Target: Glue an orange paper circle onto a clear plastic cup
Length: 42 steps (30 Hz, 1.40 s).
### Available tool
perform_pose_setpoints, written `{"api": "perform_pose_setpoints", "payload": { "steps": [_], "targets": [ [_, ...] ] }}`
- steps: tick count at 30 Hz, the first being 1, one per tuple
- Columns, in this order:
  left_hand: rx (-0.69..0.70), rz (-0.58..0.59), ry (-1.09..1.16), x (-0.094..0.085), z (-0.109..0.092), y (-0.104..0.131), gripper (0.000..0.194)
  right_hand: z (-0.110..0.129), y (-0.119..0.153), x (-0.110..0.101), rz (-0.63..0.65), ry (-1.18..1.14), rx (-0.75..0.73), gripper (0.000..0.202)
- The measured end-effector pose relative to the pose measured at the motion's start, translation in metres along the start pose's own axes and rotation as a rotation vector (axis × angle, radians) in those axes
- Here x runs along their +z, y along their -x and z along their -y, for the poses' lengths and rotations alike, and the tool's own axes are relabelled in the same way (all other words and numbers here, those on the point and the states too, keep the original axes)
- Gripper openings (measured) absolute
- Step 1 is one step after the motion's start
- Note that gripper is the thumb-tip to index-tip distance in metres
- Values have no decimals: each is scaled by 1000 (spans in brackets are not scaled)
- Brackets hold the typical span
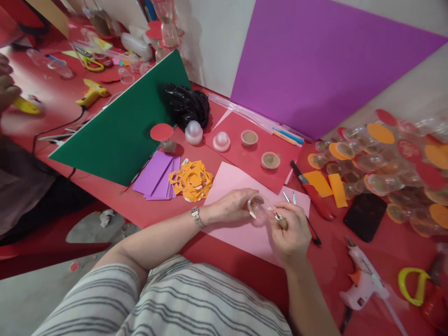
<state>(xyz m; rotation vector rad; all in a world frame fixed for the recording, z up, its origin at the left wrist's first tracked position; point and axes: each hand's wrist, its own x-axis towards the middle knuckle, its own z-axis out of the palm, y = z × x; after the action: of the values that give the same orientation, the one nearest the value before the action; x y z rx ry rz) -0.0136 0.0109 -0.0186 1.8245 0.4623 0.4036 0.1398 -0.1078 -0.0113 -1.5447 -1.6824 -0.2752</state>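
My left hand is wrapped round a small clear plastic cup, tilted on its side above a pink sheet. Close against the cup's right side is my right hand, its fingers closed on a thin tool with a rounded wooden end; the tool's tip is too small to tell. Two shallow cups with brownish contents, one and another, sit on a red sheet beyond. A white domed piece and a clear domed cup stand to their left.
A green board leans at the left, by a black plastic bag. Orange cut-outs and purple paper lie nearby. Stacked cups, a black phone-like slab and a glue gun are right. Another person's hand shows far left.
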Motion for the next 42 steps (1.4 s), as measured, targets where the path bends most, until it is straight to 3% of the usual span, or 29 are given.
{"api": "perform_pose_setpoints", "payload": {
  "steps": [9,20,26,33,40,42],
  "targets": [
    [18,13,-23,-2,-2,-1,22,-9,0,5,42,-13,-25,9],
    [-18,16,-39,-3,-8,0,35,-1,-9,2,106,-115,360,25],
    [6,6,-51,-3,-8,0,33,-3,2,-5,91,-220,435,27],
    [31,-13,-68,-2,-4,0,28,-2,10,-3,70,-183,377,22],
    [33,5,-42,-1,-2,-1,29,-3,8,-4,27,-69,133,1],
    [25,4,-45,0,-2,-1,30,-5,8,-5,39,-56,76,6]
  ]
}}
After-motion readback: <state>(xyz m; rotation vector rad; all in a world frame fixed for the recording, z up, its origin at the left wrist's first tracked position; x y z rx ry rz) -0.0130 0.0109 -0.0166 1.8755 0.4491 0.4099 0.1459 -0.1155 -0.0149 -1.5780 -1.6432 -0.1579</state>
